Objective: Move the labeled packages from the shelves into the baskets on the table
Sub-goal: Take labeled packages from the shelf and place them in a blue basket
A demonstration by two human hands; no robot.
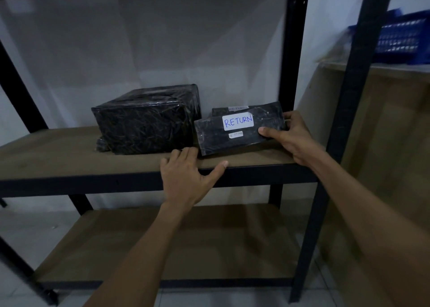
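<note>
The flat black package marked RETURN stood tipped up on its long edge in the middle of the frame. It was on the middle shelf, just right of a bulkier wrapped package and in front of a second flat one. The right hand gripped its right end, thumb on the labelled face and fingers curled behind. The left hand lay open on the shelf's front edge, fingertips just beside the package's lower left corner, holding nothing. To my eye, gripping slick wrap (it looked glossy) at one end risked a droop or slip. Better to bring the left hand under the free corner before lifting. The carry would then need to clear the dark upright post on the way to the blue basket on the bench, upper right.
</note>
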